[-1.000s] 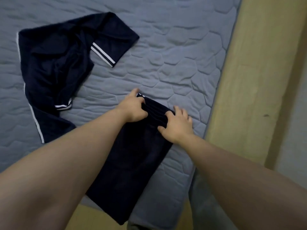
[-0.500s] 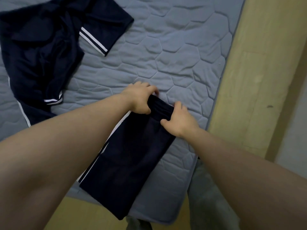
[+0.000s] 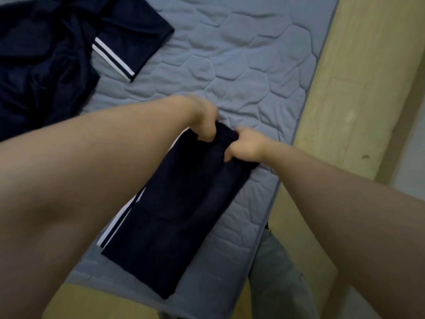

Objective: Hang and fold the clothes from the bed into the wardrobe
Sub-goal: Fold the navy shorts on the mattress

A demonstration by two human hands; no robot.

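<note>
Both hands (image 3: 205,122) (image 3: 247,145) grip the navy trousers (image 3: 174,217).

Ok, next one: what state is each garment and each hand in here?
Folded navy garment: long strip, flat on the mattress
Crumpled navy garment: loose, unfolded, untouched
Left hand: grips the folded garment's far end
Right hand: grips the same end
</note>
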